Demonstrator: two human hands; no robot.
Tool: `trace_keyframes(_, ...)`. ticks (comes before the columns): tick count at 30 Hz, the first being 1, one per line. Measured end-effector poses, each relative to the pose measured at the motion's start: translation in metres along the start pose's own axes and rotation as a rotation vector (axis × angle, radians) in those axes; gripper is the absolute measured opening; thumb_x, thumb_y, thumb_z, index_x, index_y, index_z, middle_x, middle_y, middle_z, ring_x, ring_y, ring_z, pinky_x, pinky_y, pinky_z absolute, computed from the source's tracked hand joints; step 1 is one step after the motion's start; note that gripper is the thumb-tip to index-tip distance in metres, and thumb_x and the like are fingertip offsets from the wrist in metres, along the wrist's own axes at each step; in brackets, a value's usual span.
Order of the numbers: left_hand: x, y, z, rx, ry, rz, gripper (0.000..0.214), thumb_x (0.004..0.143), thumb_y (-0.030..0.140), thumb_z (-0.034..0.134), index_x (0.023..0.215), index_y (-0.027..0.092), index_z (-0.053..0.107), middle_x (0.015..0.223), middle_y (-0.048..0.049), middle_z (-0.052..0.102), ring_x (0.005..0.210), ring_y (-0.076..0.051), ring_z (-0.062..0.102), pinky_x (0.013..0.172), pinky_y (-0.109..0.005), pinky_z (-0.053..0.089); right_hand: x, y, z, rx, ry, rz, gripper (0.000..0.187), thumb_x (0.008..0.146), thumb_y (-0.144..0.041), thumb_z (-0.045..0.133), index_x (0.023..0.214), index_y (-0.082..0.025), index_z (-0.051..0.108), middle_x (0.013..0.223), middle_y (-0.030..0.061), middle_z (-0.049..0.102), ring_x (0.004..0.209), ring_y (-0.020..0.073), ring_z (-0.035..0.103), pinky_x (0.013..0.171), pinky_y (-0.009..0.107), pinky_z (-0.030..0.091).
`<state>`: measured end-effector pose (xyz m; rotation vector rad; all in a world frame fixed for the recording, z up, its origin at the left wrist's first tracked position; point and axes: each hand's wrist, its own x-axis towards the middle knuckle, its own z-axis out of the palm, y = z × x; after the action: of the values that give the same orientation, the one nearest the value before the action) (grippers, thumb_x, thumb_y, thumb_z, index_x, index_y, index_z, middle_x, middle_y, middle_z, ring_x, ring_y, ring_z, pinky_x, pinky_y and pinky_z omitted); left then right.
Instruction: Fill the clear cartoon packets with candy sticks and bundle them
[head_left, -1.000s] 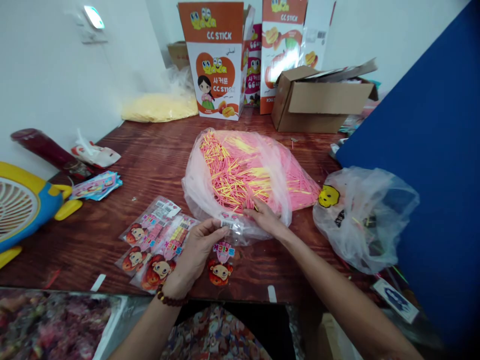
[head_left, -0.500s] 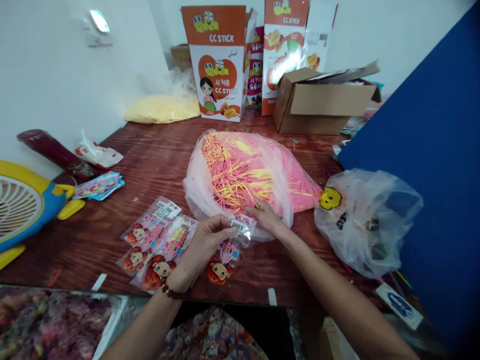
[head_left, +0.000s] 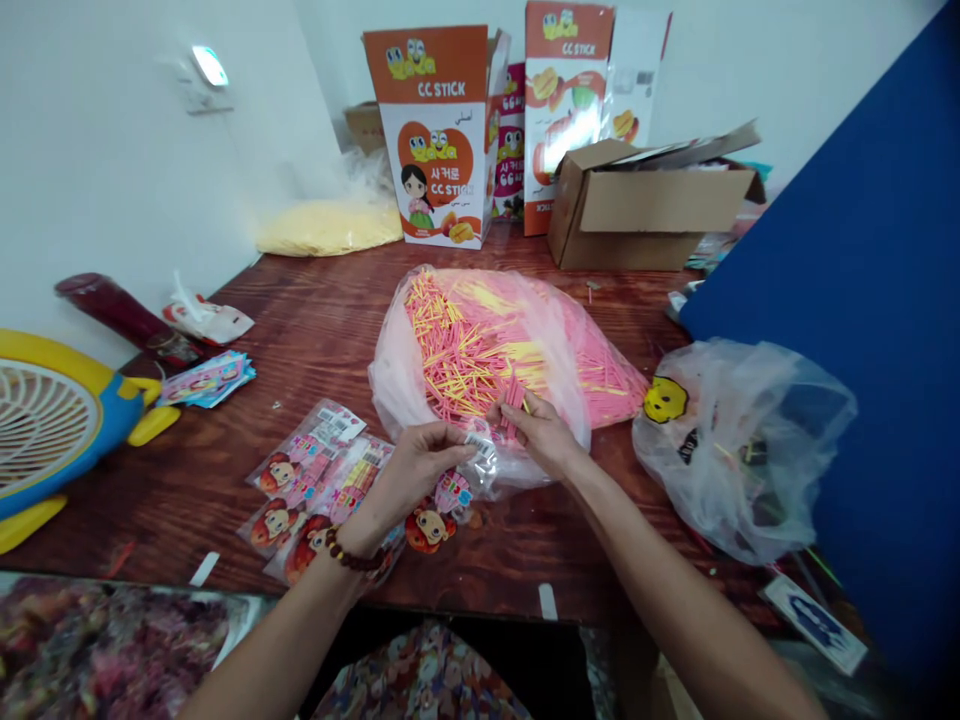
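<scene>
pink sticks (head_left: 514, 397), pouch (head_left: 453, 492) in hands (head_left: 550, 437)

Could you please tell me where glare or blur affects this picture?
In the head view, the wall light is blown out to white; in the same view, a glare patch whitens part of the right CC Stick box; also in the head view, the packet in the left hand catches small glints, and the pile at lower left looks smeared.
</scene>
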<state>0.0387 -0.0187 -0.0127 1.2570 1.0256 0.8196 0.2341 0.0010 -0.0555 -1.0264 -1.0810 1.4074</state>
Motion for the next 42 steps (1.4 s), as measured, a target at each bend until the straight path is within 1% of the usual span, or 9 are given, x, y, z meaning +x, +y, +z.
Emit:
trace_keyframes(4,0.016,0.006,-0.004,0.144,-0.001,0.027,0.02,0.067,0.033,0.076,0.065,0.015,0.067,0.06,0.0009,0.059,0.057,-0.011,0.046,0.056,-0.023,0.036,-0.008,-0.025,0.006,-0.136,-0.131,-0.045,0.026,0.078,-0.043,0.065,0.088,-0.021,0.056,0.08,0.0,0.061,0.065,0.0133,0.051,0.063,0.028,0.043)
trace_keyframes(9,0.021,0.005,-0.007,0.25,-0.026,0.047,0.022,0.068,0.035,0.073,0.062,0.015,0.066,0.055,0.0018,0.055,0.053,-0.011,0.042,0.052,-0.023,0.031,-0.011,-0.029,0.008,-0.491,-0.107,-0.201,0.019,0.083,-0.035,0.06,0.075,-0.022,0.05,0.069,-0.0025,0.051,0.064,0.0134,0.045,0.059,0.026,0.036)
trace_keyframes(12,0.02,0.005,-0.006,0.257,-0.04,0.029,0.024,0.069,0.035,0.072,0.059,0.015,0.064,0.052,0.0026,0.052,0.051,-0.01,0.038,0.051,-0.023,0.028,-0.011,-0.024,0.01,-0.557,-0.079,-0.226,0.022,0.083,-0.032,0.061,0.07,-0.022,0.046,0.065,-0.0041,0.045,0.062,0.0123,0.041,0.057,0.026,0.033)
trace_keyframes(18,0.013,0.007,-0.004,0.232,-0.088,0.025,0.031,0.074,0.039,0.069,0.057,0.014,0.064,0.049,0.0037,0.05,0.049,-0.008,0.036,0.05,-0.022,0.028,-0.007,-0.022,0.009,-0.264,-0.062,-0.142,0.021,0.081,-0.04,0.065,0.084,-0.022,0.054,0.07,-0.0052,0.054,0.061,0.0115,0.047,0.057,0.025,0.04)
trace_keyframes(23,0.01,-0.003,-0.005,0.174,-0.067,0.13,0.02,0.08,0.033,0.068,0.078,0.015,0.075,0.068,-0.0007,0.068,0.061,-0.012,0.052,0.061,-0.023,0.04,-0.007,-0.035,0.012,0.105,0.15,-0.233,0.02,0.083,-0.04,0.063,0.092,-0.024,0.056,0.072,-0.0033,0.063,0.069,0.0156,0.061,0.069,0.031,0.049)
trace_keyframes(27,0.009,-0.007,-0.004,0.188,-0.042,0.206,0.018,0.082,0.031,0.067,0.082,0.016,0.077,0.073,-0.0023,0.071,0.066,-0.013,0.056,0.064,-0.023,0.043,-0.01,-0.052,0.028,0.288,0.161,-0.298,0.018,0.083,-0.038,0.063,0.093,-0.026,0.055,0.077,-0.0024,0.068,0.083,0.0195,0.067,0.078,0.037,0.052)
trace_keyframes(33,0.009,0.002,0.005,0.145,-0.02,0.248,0.017,0.082,0.029,0.068,0.077,0.015,0.076,0.069,-0.0012,0.069,0.063,-0.012,0.054,0.061,-0.022,0.042,-0.009,-0.057,0.049,0.3,0.155,-0.342,0.017,0.086,-0.041,0.061,0.093,-0.026,0.054,0.083,-0.0004,0.072,0.095,0.0214,0.068,0.088,0.04,0.052)
trace_keyframes(37,0.011,0.002,0.006,0.085,0.004,0.236,0.016,0.081,0.028,0.069,0.077,0.015,0.076,0.069,-0.0012,0.07,0.063,-0.011,0.055,0.061,-0.022,0.043,-0.011,-0.049,0.051,0.25,0.138,-0.335,0.016,0.088,-0.04,0.059,0.095,-0.026,0.055,0.087,0.0,0.074,0.1,0.022,0.069,0.093,0.041,0.05)
trace_keyframes(42,0.012,-0.003,0.007,0.024,0.015,0.203,0.017,0.079,0.03,0.07,0.079,0.015,0.078,0.07,-0.0017,0.071,0.063,-0.012,0.057,0.062,-0.022,0.045,-0.012,-0.052,0.051,0.27,0.179,-0.337,0.019,0.086,-0.043,0.06,0.093,-0.027,0.053,0.09,-0.0001,0.075,0.102,0.0228,0.068,0.09,0.042,0.051)
